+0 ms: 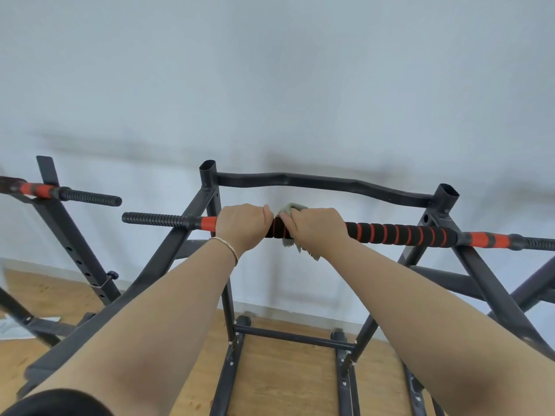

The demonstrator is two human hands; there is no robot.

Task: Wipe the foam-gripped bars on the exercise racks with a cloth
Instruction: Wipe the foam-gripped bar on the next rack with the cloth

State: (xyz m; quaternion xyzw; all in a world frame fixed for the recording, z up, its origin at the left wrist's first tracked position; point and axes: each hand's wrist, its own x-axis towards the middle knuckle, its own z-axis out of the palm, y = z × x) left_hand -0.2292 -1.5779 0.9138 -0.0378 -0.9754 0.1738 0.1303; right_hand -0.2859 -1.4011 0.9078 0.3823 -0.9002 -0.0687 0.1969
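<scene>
At the far left I see a 2nd rack [75, 235], its dark upright slanting down to the wooden floor [285, 379]. It carries a neighbouring bar [90, 197] with an orange band and a ribbed black end pointing right. A little lower and to the right, with a gap between, starts the ribbed black tip of the foam-gripped bar [399, 234]. This bar lies across the main rack [163, 253] in front of me. The left hand [243, 228] is wrapped round this bar just right of an orange band, knuckles up, with a thin bracelet [226, 246] on the wrist. Close against it, the right hand [315, 231] grips the bar through a grey-green cloth [289, 210]. The cloth bunches above the bar between the 2 hands, and a corner hangs below the right wrist. Right of that hand the foam shows bare, black with orange rings, up to the rack's right upright. Past the upright comes another orange band, and the bar runs out of view. Behind the hands a wavy black crossbar [315, 178] joins 2 open-topped posts, against a pale wall [270, 70]
</scene>
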